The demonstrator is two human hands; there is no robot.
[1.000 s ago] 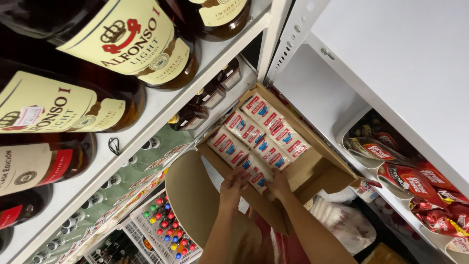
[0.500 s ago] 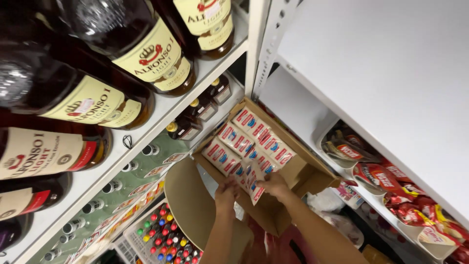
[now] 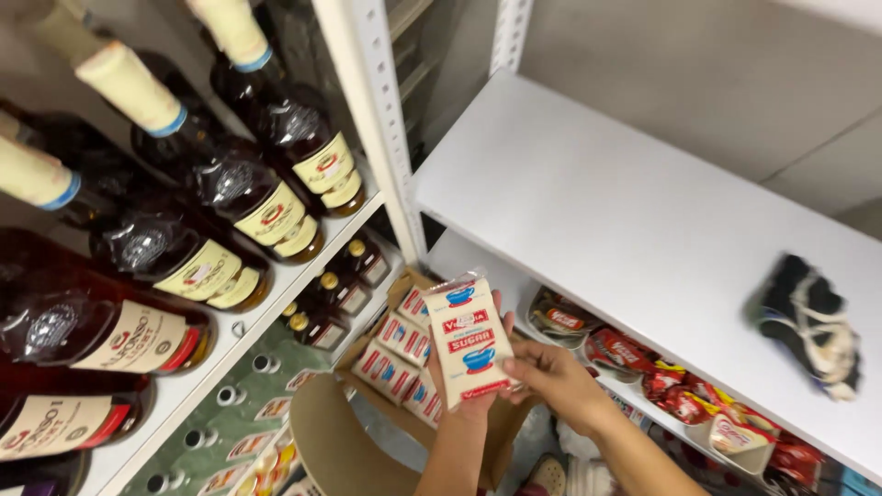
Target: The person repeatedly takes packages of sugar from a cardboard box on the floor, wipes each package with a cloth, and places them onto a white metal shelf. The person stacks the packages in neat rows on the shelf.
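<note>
Packet: we hold a white sugar packet [image 3: 470, 342] raised above the open carton [image 3: 404, 354], level with the gap between the two shelf units.
Left hand: our left hand [image 3: 473, 390] is behind the packet, fingers closed around its lower half.
Right hand: our right hand [image 3: 556, 378] pinches the packet's lower right corner.
Carton: it sits below, rows of matching packets inside, flaps open.
Left: dark bottles [image 3: 230, 197] lie on a white shelf.
Right: a bare white shelf [image 3: 634, 220], a dark bundle [image 3: 808, 321] on it, red sachets [image 3: 634, 354] underneath.
Risk: we judge the slick film could slip from so low a grip and drop into the carton or onto the floor.
</note>
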